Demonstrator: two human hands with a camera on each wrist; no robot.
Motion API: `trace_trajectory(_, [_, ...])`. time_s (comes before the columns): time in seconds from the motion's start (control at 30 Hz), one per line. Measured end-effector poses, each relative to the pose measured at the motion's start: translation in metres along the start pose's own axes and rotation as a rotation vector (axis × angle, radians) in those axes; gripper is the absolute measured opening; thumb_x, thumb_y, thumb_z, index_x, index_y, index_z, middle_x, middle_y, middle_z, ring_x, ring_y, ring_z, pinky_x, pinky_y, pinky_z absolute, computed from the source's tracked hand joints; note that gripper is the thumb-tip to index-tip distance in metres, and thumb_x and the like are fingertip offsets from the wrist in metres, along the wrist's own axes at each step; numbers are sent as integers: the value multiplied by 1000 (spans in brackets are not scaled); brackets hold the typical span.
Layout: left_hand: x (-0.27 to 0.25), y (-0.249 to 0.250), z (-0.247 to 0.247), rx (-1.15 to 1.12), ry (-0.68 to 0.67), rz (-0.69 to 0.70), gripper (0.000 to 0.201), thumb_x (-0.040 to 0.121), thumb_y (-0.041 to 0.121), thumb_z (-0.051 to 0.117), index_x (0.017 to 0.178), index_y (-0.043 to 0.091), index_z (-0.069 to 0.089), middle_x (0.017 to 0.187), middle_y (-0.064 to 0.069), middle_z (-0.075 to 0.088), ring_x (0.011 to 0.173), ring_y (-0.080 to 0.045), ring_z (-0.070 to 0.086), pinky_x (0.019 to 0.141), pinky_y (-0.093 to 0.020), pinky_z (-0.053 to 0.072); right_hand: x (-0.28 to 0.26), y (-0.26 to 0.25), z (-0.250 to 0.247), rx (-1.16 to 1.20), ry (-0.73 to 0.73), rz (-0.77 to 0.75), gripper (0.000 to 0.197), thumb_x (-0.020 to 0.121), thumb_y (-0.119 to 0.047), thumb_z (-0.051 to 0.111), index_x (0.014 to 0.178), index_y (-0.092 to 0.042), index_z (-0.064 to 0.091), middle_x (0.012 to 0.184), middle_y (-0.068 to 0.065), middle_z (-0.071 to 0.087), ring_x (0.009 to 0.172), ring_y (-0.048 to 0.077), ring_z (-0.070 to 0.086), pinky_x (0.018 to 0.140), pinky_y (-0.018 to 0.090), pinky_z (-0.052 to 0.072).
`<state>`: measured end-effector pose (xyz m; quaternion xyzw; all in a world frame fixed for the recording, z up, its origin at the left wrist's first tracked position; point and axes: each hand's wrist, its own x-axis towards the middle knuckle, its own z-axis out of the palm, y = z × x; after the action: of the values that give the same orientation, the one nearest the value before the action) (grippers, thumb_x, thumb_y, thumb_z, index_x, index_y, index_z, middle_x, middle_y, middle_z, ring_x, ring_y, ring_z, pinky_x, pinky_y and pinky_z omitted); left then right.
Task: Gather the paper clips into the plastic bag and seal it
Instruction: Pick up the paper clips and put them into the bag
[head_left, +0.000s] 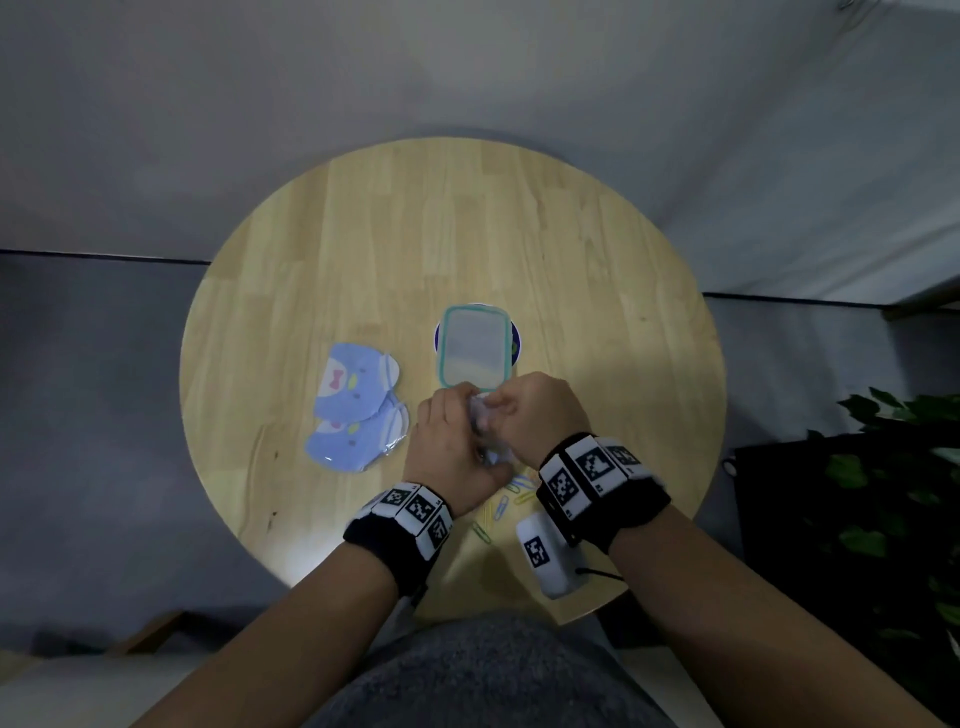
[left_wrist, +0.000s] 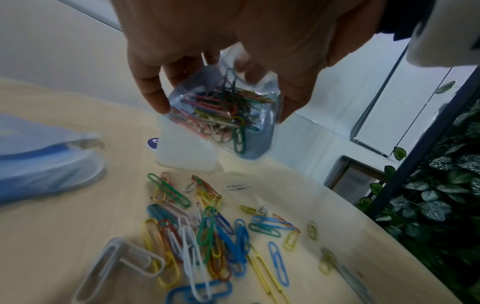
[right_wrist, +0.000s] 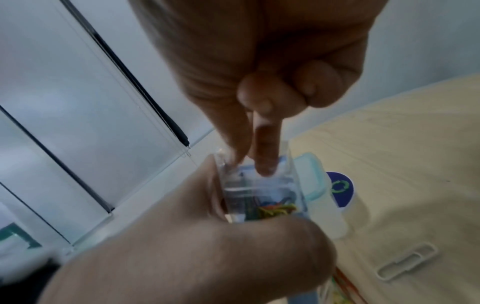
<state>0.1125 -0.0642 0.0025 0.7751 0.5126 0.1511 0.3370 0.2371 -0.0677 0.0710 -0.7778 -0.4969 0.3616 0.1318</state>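
A small clear plastic bag (head_left: 496, 456) hangs just above the round wooden table (head_left: 597, 291), between my two hands. My left hand (head_left: 470, 415) grips the bag from the side, its fingers (left_wrist: 153, 90) curled round it. Through the plastic bag (left_wrist: 223, 115) I see several coloured paper clips in its lower half. My right hand (right_wrist: 249, 164) has thumb and forefinger pinched together at the bag's (right_wrist: 259, 197) open top, with the other fingers curled in. Several loose paper clips (left_wrist: 207, 232) in mixed colours lie on the table below my wrists, among them some (head_left: 501, 501) near the front edge.
A clear box with a teal rim (head_left: 474, 347) stands on a round blue coaster just beyond my hands. Two blue packets with a cartoon print (head_left: 358, 410) lie to the left. A white tagged device (head_left: 550, 556) sits near the front edge. Green plants (head_left: 883, 493) stand at right.
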Motion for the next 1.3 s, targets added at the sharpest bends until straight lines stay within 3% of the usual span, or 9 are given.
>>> trace_trajectory(0.1, [5, -3, -2, 11, 18, 30, 79, 54, 45, 66, 120, 9, 41, 109, -9, 48, 99, -29, 43, 85, -38, 41, -5, -4, 0, 113, 118, -99, 14, 83, -29, 61, 88, -19, 69, 86, 4, 73, 83, 22, 67, 75, 35, 55])
trace_trajectory(0.2, [7, 0, -6, -1, 59, 33, 76, 62, 50, 56, 122, 6, 42, 114, -12, 47, 104, -28, 42, 90, -36, 39, -9, -3, 3, 100, -46, -114, 22, 77, -41, 65, 84, -21, 69, 84, 3, 72, 81, 20, 65, 75, 33, 53])
trace_trajectory(0.47, [2, -5, -8, -43, 117, 0, 95, 51, 58, 60, 127, 7, 36, 115, -11, 47, 103, -26, 40, 89, -35, 35, -11, 13, 0, 151, -23, -175, 6, 80, -11, 60, 79, -17, 62, 79, 4, 68, 74, 19, 60, 70, 31, 48])
trace_trajectory(0.6, [-2, -8, -4, -59, 52, -83, 96, 46, 55, 65, 126, 15, 32, 115, -5, 42, 105, -25, 40, 88, -39, 42, -7, 15, 1, 204, -114, -113, 9, 86, -11, 54, 78, -16, 56, 79, 4, 65, 48, -1, 51, 43, 12, 40])
trace_trajectory(0.67, [-3, -6, -4, -71, 69, -83, 91, 46, 48, 68, 123, 14, 34, 112, -5, 42, 102, -24, 40, 85, -37, 42, -6, 17, 0, 241, -138, -87, 11, 87, -12, 52, 77, -16, 55, 76, 3, 64, 39, 0, 47, 38, 14, 36])
trace_trajectory(0.87, [5, -6, -12, -61, 143, -36, 80, 50, 38, 71, 117, 9, 40, 105, -2, 38, 96, -15, 30, 80, -21, 24, -7, 17, -2, 95, -49, -158, 9, 76, -16, 64, 74, -21, 57, 73, -1, 62, 69, 15, 57, 66, 29, 44])
trace_trajectory(1.0, [0, -4, -10, -53, 136, -23, 82, 51, 38, 71, 120, 7, 39, 107, -4, 38, 98, -18, 30, 81, -21, 22, -3, 11, -6, 165, -192, -94, 13, 83, -11, 57, 74, -19, 52, 61, -3, 56, 37, 4, 47, 43, 20, 39])
trace_trajectory(1.1, [1, -2, -7, -55, 111, -14, 88, 50, 43, 71, 125, 9, 38, 113, -8, 42, 101, -21, 35, 85, -26, 29, -2, 7, -3, 287, -296, -62, 21, 89, -12, 51, 71, -22, 47, 77, 13, 66, 25, 8, 41, 34, 18, 35])
trace_trajectory(1.3, [8, 2, -14, -88, 156, -41, 72, 54, 36, 71, 113, 9, 40, 104, 1, 34, 92, -15, 29, 77, -25, 28, 1, 6, 0, 236, -169, -144, 17, 74, -16, 70, 68, -22, 55, 60, -2, 58, 47, 5, 47, 54, 25, 40])
